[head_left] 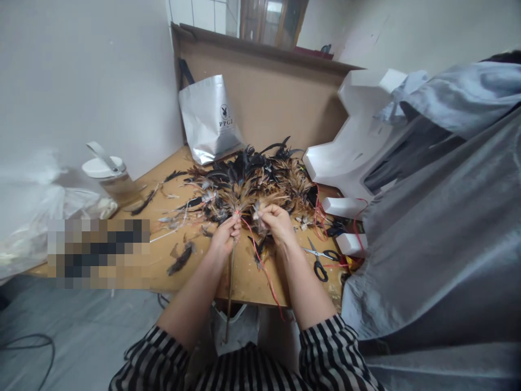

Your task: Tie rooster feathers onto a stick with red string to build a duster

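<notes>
My left hand (pixel 228 232) is closed round a thin stick (pixel 230 282), whose lower end hangs past the table's front edge. Brown feathers (pixel 240 198) fan out from the top of the stick, where red string is wound. The loose red string (pixel 262 260) trails from there down over the table edge. Just to the right, my right hand (pixel 277 220) pinches a small bunch of feathers (pixel 260 209) by its fluffy base. Behind both hands lies a large pile of black and brown feathers (pixel 244 165).
Scissors (pixel 321 258) lie spread on the table (pixel 158 266) at right, near white foam pieces (pixel 345 206) and more red string. A silver bag (pixel 209 119) stands at the back. On the left are a lidded jug (pixel 109 174) and plastic bags (pixel 49 201). Grey cloth (pixel 439 228) hangs at right.
</notes>
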`<action>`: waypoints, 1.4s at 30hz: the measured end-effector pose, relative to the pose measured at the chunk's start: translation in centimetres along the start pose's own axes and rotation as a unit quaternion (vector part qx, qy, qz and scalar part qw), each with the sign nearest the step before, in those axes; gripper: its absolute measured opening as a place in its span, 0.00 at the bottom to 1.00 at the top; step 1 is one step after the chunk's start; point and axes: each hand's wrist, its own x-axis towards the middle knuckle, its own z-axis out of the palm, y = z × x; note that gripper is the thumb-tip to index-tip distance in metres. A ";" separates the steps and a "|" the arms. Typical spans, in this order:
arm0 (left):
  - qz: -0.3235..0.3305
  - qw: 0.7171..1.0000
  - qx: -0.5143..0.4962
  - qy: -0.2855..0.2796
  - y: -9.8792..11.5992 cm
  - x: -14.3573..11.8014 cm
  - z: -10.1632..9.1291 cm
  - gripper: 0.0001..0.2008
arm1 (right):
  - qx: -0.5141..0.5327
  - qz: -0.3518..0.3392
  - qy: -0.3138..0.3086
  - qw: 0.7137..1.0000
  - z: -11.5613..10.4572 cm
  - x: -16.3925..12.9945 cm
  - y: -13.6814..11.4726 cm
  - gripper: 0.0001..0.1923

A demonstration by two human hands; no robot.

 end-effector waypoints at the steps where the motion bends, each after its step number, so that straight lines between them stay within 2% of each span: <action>1: 0.004 1.000 0.006 -0.001 0.0 0.0 0.0 0.04 | -0.031 -0.005 -0.002 1.000 0.7 0.0 0.3 0.11; 6: 0.033 0.999 0.033 -0.010 -0.4 0.1 -0.1 0.02 | -0.181 -0.044 0.002 0.983 2.6 0.5 2.1 0.08; 10: 0.057 0.997 0.055 -0.004 -0.7 0.1 -0.1 0.04 | -0.219 -0.043 0.004 0.975 2.7 1.2 3.2 0.08; 14: 0.061 0.996 0.058 0.000 -0.7 -0.2 0.1 0.06 | -0.157 -0.012 0.015 0.987 2.8 1.6 3.9 0.10; 17: 0.042 0.998 0.055 -0.003 -0.6 -0.5 0.4 0.06 | -0.051 0.060 0.008 0.997 2.9 1.6 3.7 0.13; 20: 0.029 0.998 0.056 -0.012 -0.5 -0.7 0.5 0.06 | 0.014 0.133 -0.026 0.991 2.9 1.4 3.0 0.15; 24: 0.028 0.997 0.063 -0.018 -0.6 -0.6 0.4 0.06 | 0.050 0.151 -0.035 0.987 2.8 1.3 2.5 0.15; 29: 0.011 0.997 0.052 -0.057 -0.6 -0.3 0.0 0.08 | 0.132 0.179 -0.026 0.975 2.5 1.5 3.3 0.15; 32: 0.002 0.997 0.051 -0.065 -0.6 -0.1 -0.3 0.09 | 0.144 0.178 -0.033 0.973 2.6 1.5 3.7 0.15; 36: 0.023 0.995 0.070 -0.066 -0.6 -0.1 -0.5 0.09 | 0.118 0.162 -0.017 0.980 2.7 1.2 3.7 0.15; 42: 0.059 0.992 0.103 -0.037 -0.8 -0.5 -0.2 0.10 | 0.097 0.214 -0.060 0.970 2.3 1.4 3.7 0.19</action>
